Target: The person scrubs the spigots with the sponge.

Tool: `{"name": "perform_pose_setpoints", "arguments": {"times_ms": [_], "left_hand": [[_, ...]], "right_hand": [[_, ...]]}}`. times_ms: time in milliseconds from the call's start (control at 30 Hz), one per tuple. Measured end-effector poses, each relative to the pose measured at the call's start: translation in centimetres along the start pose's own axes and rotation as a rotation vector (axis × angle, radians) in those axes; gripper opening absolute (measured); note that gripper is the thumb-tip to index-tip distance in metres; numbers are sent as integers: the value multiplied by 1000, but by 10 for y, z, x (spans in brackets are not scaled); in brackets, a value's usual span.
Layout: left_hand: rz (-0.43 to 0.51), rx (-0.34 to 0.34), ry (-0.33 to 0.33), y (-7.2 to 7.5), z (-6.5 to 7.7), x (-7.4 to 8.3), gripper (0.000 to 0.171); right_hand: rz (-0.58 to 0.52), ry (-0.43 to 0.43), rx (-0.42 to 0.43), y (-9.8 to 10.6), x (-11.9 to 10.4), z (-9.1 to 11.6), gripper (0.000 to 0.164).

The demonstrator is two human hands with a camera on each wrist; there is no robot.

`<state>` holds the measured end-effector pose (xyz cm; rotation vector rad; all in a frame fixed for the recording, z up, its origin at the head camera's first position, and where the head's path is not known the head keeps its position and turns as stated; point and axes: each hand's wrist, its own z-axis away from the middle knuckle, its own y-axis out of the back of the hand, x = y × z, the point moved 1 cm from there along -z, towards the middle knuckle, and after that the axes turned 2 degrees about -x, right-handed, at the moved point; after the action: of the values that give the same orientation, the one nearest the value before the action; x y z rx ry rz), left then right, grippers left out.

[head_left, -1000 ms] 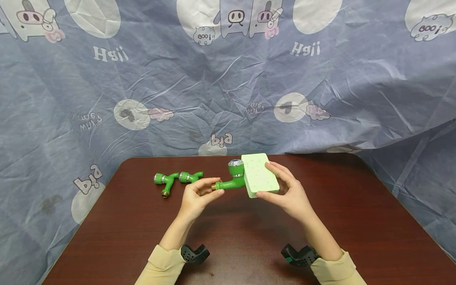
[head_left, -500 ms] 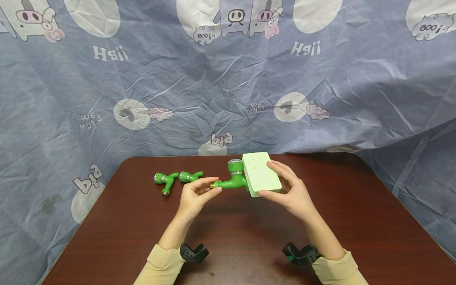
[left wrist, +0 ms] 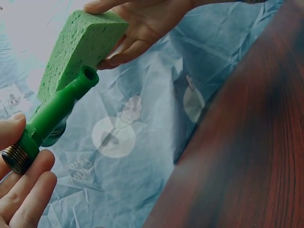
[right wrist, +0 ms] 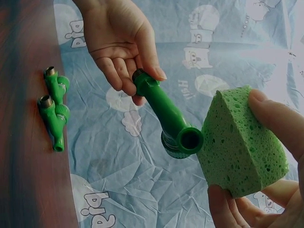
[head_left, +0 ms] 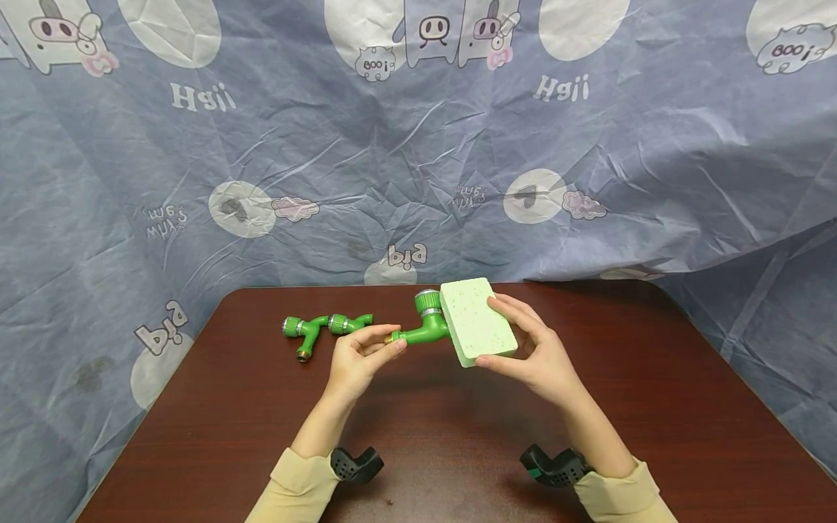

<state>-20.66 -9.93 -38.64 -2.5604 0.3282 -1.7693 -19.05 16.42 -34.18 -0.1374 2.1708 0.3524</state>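
Note:
A green plastic faucet (head_left: 425, 333) with a ribbed knob hangs above the table, its brass threaded end pinched by my left hand (head_left: 356, 362). In the left wrist view the thumb and fingers sit around that threaded end, and the open spout (left wrist: 88, 76) points away. My right hand (head_left: 539, 356) grips a pale green sponge (head_left: 477, 321) by its edges, thumb on one side and fingers on the other. The sponge's long side lies against the faucet near the knob and spout, as the right wrist view shows beside the faucet body (right wrist: 164, 107).
Two more green faucets, one (head_left: 306, 330) at the left and another (head_left: 346, 325) beside it, lie on the dark wooden table (head_left: 445, 450) behind my left hand. A blue printed cloth (head_left: 366, 167) hangs behind the table and at both sides.
The sponge has shifted slightly against the faucet, ending a little more tilted. The faucet's knob has tipped a little to the left. Both hands keep their holds.

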Motion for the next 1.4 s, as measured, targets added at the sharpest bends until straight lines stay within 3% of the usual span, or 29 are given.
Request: {"name": "perform_pose_setpoints", "arguments": {"times_ms": [333,500,767,933,1133,1400], "left_hand": [[18,-16,5,-6,1,-1,31],[34,-19,30,-10,2,-3,30],[22,-14,-9,-5,1,-1,29],[28,1,-4,-5,0,-1,29],[42,-32,33,-13,2,-5,33],[39,-20,6,-11,2,-4,31]], "right_hand": [[94,-1,-22,-12,2,3,78],[137,1,-12,-19,-8,3,76],[138,0,3,-17,-25,-1,73],[150,-3,1,-18,-25,0,74],[184,-4,-27,-27,-24,2,75],[158,-6,-20,-24,-23,1,75]]}}
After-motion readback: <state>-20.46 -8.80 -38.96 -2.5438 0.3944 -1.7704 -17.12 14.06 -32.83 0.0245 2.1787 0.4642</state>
